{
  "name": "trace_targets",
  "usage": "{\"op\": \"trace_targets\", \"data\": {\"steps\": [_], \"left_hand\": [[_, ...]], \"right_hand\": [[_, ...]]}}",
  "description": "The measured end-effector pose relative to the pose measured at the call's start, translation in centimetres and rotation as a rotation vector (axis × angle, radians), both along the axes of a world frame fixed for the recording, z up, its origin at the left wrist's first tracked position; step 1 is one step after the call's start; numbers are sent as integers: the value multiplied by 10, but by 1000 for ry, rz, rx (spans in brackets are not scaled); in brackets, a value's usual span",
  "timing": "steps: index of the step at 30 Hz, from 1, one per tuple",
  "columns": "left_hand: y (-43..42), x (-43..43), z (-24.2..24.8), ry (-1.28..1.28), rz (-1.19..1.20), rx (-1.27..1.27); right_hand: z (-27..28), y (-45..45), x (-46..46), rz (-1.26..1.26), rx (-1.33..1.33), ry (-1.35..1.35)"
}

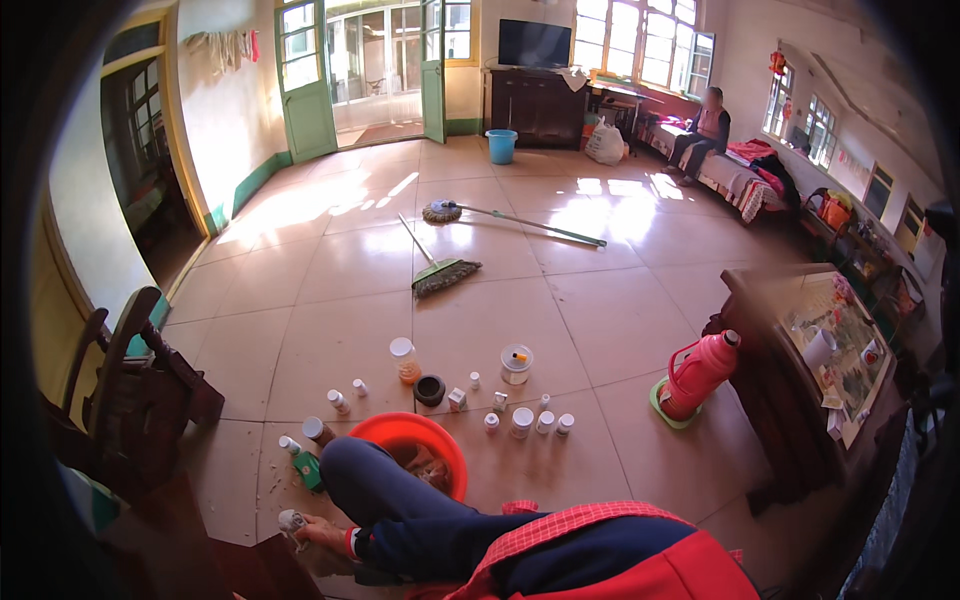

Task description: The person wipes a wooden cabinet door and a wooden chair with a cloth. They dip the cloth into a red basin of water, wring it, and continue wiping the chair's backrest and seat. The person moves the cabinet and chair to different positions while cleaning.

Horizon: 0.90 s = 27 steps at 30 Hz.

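My left hand (322,532) reaches out at the lower left, beyond my bent knee. Its fingers close around a small grey-white object (291,520), perhaps a crumpled rag. My right hand is out of view. Just beyond the knee, a red plastic basin (454,450) holds wet-looking cloth or scraps (431,471). A green box (307,470) and a white-capped bottle (289,445) stand nearer the hand. Past the basin are a dark round pot (430,391), a jar with orange contents (403,360), a white tub (517,364) and several small white bottles (523,422).
A pink thermos (697,375) stands beside a dark wooden table (780,405). To the left is a wooden chair (142,390). A broom (446,276) and a mop (442,211) lie on the tiles. Farther back are a blue bucket (501,146) and a person (705,133) seated on a bed.
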State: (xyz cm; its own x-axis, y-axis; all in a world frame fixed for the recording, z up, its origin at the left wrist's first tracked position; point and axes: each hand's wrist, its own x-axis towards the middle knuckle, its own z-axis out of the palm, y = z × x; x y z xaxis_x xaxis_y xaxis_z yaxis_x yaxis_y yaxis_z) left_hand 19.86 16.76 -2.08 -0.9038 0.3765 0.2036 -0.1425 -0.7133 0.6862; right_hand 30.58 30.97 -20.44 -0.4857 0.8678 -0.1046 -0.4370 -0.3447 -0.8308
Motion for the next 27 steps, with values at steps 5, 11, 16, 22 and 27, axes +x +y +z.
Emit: {"op": "trace_targets", "data": {"steps": [5, 11, 16, 22, 27], "left_hand": [[2, 3, 2, 22, 10, 26], [1, 6, 4, -14, 23, 23], [1, 4, 3, 7, -6, 25], [1, 4, 2, -9, 10, 25], [0, 0, -1, -7, -8, 24]], "right_hand": [[-6, -1, -4, -8, 1, -8], [-7, -2, -5, -6, -1, 2], [-9, -2, -4, -8, -3, 16], [-9, -3, -4, -9, 1, 23], [-10, -4, -3, -10, 0, 27]]}}
